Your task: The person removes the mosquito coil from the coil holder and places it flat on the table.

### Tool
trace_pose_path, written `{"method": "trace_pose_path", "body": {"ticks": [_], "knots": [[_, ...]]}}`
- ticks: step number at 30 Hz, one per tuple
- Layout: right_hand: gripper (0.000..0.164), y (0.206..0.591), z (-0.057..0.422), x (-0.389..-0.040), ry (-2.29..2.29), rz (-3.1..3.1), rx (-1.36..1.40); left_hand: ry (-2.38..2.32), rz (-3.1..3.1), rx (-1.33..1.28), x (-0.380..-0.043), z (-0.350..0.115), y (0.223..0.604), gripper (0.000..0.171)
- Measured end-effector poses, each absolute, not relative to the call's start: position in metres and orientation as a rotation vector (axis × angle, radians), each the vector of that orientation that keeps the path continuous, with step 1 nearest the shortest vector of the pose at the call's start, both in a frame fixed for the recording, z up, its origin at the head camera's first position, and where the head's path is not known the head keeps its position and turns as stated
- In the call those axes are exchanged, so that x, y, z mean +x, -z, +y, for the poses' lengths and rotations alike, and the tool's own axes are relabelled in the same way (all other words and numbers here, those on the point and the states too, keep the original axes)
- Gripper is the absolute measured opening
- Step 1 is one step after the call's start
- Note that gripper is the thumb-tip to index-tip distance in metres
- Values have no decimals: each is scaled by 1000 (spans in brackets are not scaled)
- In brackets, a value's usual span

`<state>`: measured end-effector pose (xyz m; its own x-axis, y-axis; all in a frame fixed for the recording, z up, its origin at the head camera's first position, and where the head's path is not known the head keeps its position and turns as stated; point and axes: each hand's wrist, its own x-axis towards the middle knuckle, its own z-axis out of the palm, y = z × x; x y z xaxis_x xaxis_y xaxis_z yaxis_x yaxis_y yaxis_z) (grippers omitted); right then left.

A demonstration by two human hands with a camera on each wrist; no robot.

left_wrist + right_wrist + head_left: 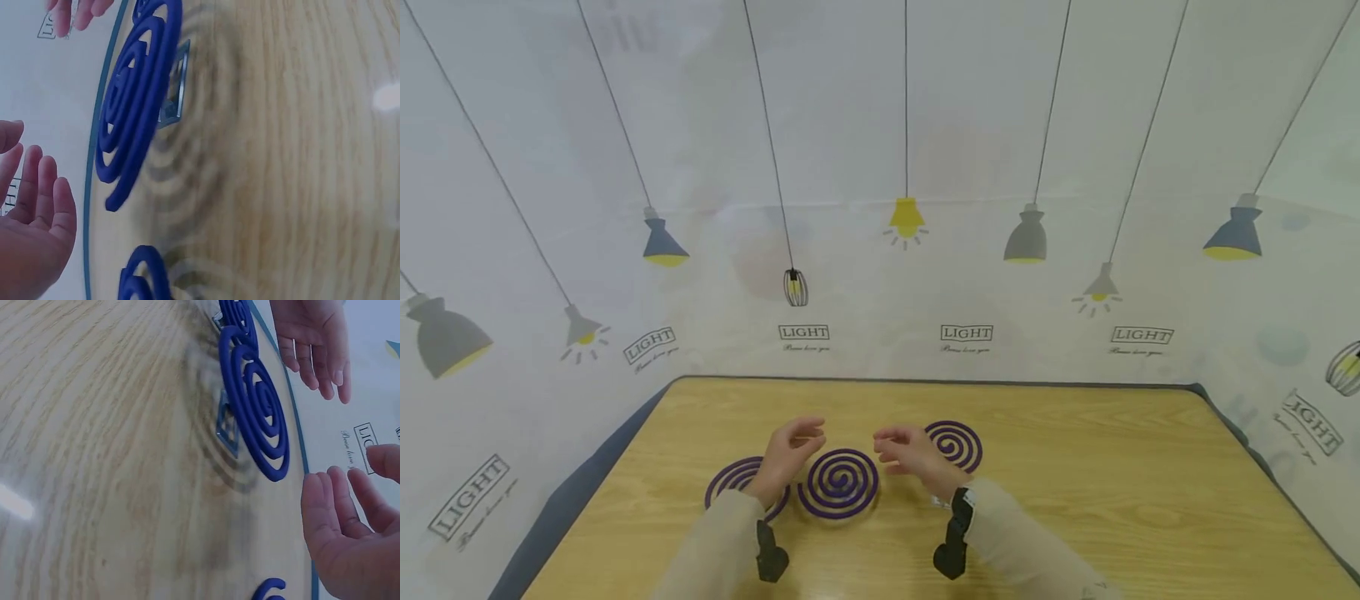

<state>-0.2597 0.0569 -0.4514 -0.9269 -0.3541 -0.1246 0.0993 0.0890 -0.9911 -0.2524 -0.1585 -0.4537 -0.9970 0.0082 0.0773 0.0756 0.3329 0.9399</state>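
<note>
Three dark purple mosquito coils stand in a row on the table. The middle mosquito coil [842,481] sits between my hands, raised on a small metal stand [223,428]. My left hand [792,457] hovers over the left mosquito coil [730,477] and partly covers it. Near the right mosquito coil [953,446], my right hand [916,457] hangs with its fingers loosely bent toward the other hand. Nothing is in either palm. Both wrist views show the fingers apart from the middle coil, whose spiral looks tilted there.
The wood-grain table [1120,492] has a dark edge along its back. Behind it rises a pale wall covering [865,358] printed with hanging lamps and words. A black wrist camera [953,533] is strapped on each sleeve.
</note>
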Motion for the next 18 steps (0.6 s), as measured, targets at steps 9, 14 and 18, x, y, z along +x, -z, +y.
{"method": "trace_pose_path", "body": {"ticks": [9,14,18], "knots": [[36,468,54,-257,1849,2138,-182,1735,-2596,30,-255,-161,466,33],[36,482,52,-256,1902,2081,-163,1712,-2635,32,-254,-163,470,33],[37,489,49,-255,1916,2044,-136,1706,-2660,17,-252,-164,475,34]]}}
